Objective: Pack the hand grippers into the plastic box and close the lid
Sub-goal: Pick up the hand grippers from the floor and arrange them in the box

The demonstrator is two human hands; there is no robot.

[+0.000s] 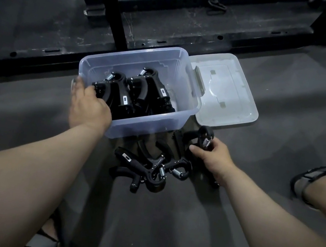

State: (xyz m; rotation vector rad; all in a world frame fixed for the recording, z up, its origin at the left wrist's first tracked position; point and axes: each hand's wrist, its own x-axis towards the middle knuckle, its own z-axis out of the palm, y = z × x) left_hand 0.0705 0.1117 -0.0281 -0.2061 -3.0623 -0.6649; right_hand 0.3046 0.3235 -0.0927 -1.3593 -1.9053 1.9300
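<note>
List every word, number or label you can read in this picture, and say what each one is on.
No text here can be read.
Pale panels on the hand grippers in the plastic box: too small and blurred.
Pale panel on a floor gripper: blurred, unreadable.
Lid: moulded shapes only, no print seen.

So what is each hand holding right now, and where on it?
The right hand grips a loose hand gripper just below its spring. The left hand seems to grip a boxed hand gripper by a handle, though blur obscures it.
</note>
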